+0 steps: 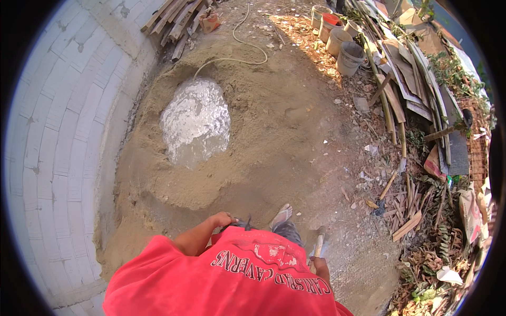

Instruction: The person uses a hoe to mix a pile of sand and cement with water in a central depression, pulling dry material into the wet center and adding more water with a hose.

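A ring of brown sand point(253, 116) surrounds a pool of wet grey-white cement point(196, 118), with water at its near end. My left hand point(223, 218) is at my waist, beside the dark cloth of my legwear; its fingers are curled, and what they hold, if anything, is hidden. Low on my right side, my right hand point(319, 265) is closed round a pale wooden tool handle point(318, 246). The tool's kind cannot be made out. My sandalled foot point(281, 215) stands at the near edge of the sand.
A block wall point(58, 137) rises on the left. A pale hose point(258, 50) runs into the cement from the far side. Stacked planks point(176, 21) lie at the far left. Several buckets point(350, 58), boards point(406, 73), sticks and dry leaves point(432, 263) line the right.
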Available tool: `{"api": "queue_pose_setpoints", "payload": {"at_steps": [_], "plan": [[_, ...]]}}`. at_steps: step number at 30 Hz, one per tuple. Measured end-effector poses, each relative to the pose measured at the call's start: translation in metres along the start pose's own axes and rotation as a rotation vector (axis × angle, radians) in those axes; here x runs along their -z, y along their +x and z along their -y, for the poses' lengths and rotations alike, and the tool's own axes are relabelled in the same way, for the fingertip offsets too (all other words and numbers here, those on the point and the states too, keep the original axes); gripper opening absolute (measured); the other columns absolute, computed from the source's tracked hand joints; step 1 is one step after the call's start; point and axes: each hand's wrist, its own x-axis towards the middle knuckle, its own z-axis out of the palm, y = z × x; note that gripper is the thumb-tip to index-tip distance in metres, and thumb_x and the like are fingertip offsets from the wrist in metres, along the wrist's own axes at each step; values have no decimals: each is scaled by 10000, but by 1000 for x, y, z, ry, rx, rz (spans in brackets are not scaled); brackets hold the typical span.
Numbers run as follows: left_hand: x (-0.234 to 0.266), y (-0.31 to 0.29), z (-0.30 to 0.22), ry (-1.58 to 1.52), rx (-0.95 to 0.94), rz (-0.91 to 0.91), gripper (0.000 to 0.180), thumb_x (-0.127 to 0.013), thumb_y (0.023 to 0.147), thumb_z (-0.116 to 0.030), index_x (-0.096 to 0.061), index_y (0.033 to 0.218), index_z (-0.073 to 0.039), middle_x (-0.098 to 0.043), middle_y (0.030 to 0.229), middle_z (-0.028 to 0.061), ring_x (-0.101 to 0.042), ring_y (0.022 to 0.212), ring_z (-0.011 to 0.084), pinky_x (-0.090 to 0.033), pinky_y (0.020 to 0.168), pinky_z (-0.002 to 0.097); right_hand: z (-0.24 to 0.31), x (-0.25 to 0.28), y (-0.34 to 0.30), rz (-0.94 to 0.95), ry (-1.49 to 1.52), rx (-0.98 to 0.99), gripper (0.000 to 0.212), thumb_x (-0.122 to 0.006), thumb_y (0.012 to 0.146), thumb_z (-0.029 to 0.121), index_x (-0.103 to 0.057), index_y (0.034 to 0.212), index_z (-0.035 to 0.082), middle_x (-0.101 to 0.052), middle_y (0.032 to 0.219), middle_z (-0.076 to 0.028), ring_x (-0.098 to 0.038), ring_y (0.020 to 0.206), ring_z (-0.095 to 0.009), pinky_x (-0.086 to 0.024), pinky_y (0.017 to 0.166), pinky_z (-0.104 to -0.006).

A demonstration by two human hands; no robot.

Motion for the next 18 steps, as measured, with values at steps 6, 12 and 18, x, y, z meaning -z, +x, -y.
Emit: {"api": "queue_pose_setpoints", "payload": {"at_steps": [6, 12, 18], "plan": [[10, 28, -261, 33, -451, -315, 343, -745, 798, -372, -667, 883, -48, -694, 833, 151, -663, 801, 309, -508, 725, 422, 138, 27, -16, 71, -65, 112, 196, -666, 874, 165, -593, 858, -16, -565, 649, -78, -549, 515, -193, -465, 484, -340], [69, 100, -268, -33, -357, -352, 411, -632, 888, -441, -720, 1031, -66, -716, 944, 158, -676, 890, 302, -513, 805, 412, 264, 59, 71, 150, 130, 118, 193, -667, 883, 175, -562, 814, 29, -549, 634, -62, -511, 472, -180, -456, 435, -307], [88, 163, -138, -136, 320, -188, 434, -585, 920, -382, -683, 1097, 2, -716, 927, 136, -686, 718, 271, -554, 623, 415, 395, 92, 109, 95, -18, 85, 184, -669, 882, 181, -603, 859, 11, -589, 668, -80, -557, 503, -203, -490, 473, -332]]}}
